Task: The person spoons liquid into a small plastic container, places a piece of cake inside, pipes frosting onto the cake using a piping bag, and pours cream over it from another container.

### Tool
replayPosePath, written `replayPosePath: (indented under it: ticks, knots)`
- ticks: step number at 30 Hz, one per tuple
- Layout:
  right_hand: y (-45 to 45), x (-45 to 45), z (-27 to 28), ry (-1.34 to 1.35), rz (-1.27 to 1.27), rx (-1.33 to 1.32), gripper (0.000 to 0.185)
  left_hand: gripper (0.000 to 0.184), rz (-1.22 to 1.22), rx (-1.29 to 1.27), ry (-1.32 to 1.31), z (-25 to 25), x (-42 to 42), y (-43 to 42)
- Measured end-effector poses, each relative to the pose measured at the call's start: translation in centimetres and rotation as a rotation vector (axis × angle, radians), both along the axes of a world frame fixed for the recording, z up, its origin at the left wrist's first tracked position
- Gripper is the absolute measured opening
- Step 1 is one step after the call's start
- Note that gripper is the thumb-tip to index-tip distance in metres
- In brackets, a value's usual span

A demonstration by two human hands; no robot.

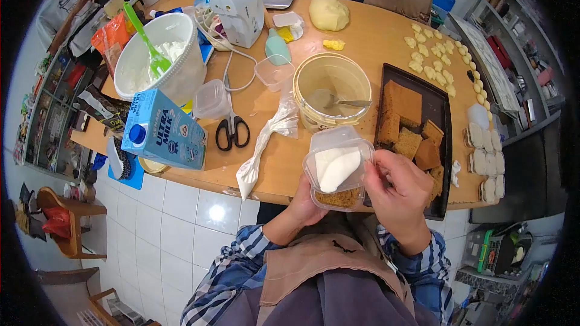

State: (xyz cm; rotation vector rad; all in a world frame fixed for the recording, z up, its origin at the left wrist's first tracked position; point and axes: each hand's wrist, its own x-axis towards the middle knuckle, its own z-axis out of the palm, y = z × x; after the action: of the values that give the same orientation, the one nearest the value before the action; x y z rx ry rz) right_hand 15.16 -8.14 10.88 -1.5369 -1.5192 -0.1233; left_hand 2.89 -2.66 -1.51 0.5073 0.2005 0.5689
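Note:
My left hand (304, 206) grips a clear plastic tub (342, 202) with a brown piece of cake inside, just in front of the table edge. My right hand (401, 193) pinches the side of a clear plastic lid or shallow container (312, 167), held over the tub. A smooth white piece (337, 169) shows in or on it; I cannot tell what it is. Behind them stands a cream-coloured bucket (302, 99) with a metal spoon (352, 103) in it. To the right, cut brown cake (406, 105) lies on a dark baking tray (440, 196).
To the left are a filled piping bag (266, 145), black scissors (232, 133), a blue milk carton (164, 129) and a white bowl (192, 66) with a green spatula (142, 39). Dough (329, 13) and a hand mixer (238, 12) sit farther back. Two other people stand across the table.

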Motion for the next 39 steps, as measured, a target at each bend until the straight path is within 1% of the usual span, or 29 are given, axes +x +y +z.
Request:
replayPosePath:
  ticks: [2,5,11,14,17,20,23,26,29,32,35,39]
  knots:
    - [0.1,-0.1,0.0,0.011,0.004,0.006,0.015,0.066,0.011,0.026,-0.001,0.0,0.1,0.0]
    - [0.0,-0.1,0.0,0.01,0.008,-0.01,0.015,0.062,0.051,-0.054,-0.035,0.3,0.1,-0.1]
    - [0.1,-0.3,0.2,0.012,-0.004,-0.023,0.015,0.06,0.064,-0.076,-0.005,0.4,0.1,0.0]
    - [0.2,-0.2,0.0,0.029,-0.007,-0.018,0.014,0.065,0.007,-0.022,0.027,0.2,-0.3,0.0]
    - [0.5,-0.1,0.2,0.041,-0.019,-0.021,0.014,0.065,0.017,-0.017,-0.015,0.2,-0.4,-0.2]
    - [0.7,0.0,0.2,0.075,-0.037,-0.013,0.014,0.066,-0.016,-0.062,-0.045,-0.1,-0.8,-0.6]
    - [0.8,0.3,-0.1,0.099,-0.052,-0.029,0.015,0.068,-0.018,0.004,0.003,0.2,-1.2,-0.8]
    - [0.8,0.4,0.0,0.114,-0.068,-0.031,0.015,0.071,-0.091,-0.051,-0.119,-0.6,-1.5,-0.7]
    - [0.7,0.5,0.0,0.141,-0.084,-0.046,0.014,0.073,-0.084,-0.021,-0.114,-0.4,-1.8,-0.7]
    - [0.5,0.9,-0.3,0.147,-0.105,-0.027,0.014,0.083,-0.01,-0.009,0.156,0.9,-1.8,-0.9]
    - [0.3,1.3,-0.7,0.171,-0.113,-0.017,0.015,0.083,-0.027,-0.021,0.104,0.0,-2.1,-0.7]
    - [0.0,1.5,-0.7,0.174,-0.123,-0.028,0.015,0.084,0.024,-0.006,0.156,0.6,-2.1,-0.6]
